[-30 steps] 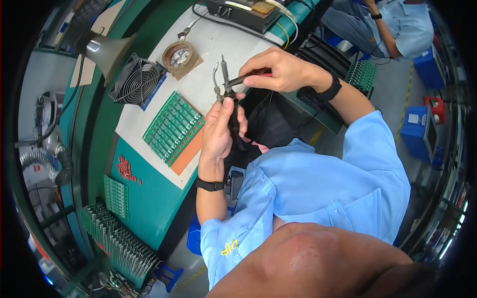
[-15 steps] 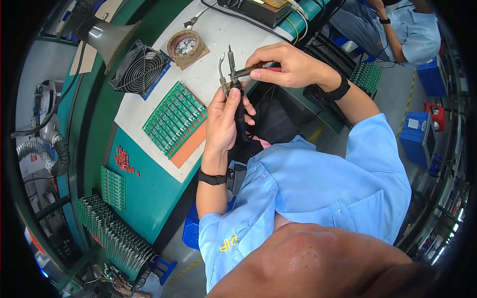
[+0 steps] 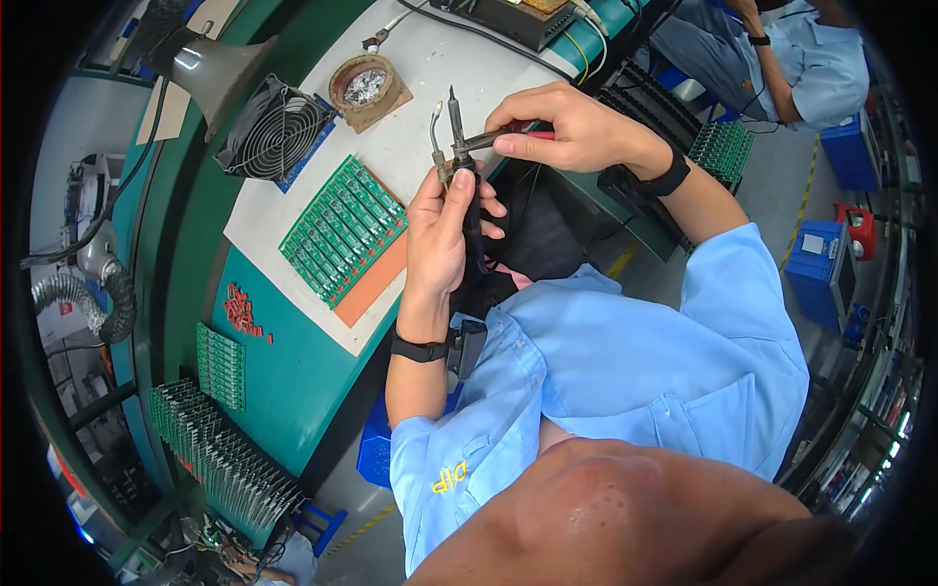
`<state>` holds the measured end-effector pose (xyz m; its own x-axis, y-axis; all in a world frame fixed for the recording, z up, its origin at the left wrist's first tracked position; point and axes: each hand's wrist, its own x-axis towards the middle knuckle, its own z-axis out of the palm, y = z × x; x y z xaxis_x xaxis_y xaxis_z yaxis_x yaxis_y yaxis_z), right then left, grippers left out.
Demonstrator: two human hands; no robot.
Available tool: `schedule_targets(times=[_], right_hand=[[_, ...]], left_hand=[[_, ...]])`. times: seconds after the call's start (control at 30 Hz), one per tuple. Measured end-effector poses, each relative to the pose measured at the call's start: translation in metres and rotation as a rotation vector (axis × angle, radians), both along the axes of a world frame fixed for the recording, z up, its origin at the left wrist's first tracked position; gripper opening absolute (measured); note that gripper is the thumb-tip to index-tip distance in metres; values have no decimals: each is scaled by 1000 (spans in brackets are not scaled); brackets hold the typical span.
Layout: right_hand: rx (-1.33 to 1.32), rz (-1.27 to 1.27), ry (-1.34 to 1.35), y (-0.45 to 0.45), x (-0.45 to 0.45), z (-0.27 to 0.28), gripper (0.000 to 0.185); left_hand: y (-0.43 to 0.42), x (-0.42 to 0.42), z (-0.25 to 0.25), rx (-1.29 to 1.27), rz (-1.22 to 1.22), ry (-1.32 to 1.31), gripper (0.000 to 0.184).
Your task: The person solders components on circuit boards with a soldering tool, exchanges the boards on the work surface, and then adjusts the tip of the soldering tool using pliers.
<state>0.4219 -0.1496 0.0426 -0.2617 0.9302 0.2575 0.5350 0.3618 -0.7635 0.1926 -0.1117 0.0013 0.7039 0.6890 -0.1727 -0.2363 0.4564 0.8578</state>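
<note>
My left hand [image 3: 440,220] is closed around a soldering iron [image 3: 456,122] with a black handle, its pointed tip facing up and away from me. Beside the iron's barrel runs a thin bent metal tube [image 3: 436,132], held in the same hand. My right hand [image 3: 562,127] grips red-handled pliers [image 3: 486,139], whose dark jaws meet the iron just above its handle. Whether the jaws are fully closed on it is too small to tell. Below and left of the hands, a green circuit board panel [image 3: 342,230] lies on an orange-brown board [image 3: 374,280].
A round tin of crumpled metallic bits [image 3: 366,88] and a black fan [image 3: 272,135] stand farther back. Red components [image 3: 241,311], a smaller board panel [image 3: 221,366] and a rack of boards [image 3: 220,449] occupy the left side. Another person [image 3: 782,59] sits at upper right.
Both hands stay almost in place, still holding the iron and the pliers. The pliers' jaws have shifted slightly at the iron's barrel. Nothing else visibly moved.
</note>
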Motion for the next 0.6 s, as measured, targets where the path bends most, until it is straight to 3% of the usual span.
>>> schedule_targets(times=[0.6], right_hand=[[-4,25,9,0,0,0,26]], left_hand=[[-2,-3,0,2,-9,-27,30]])
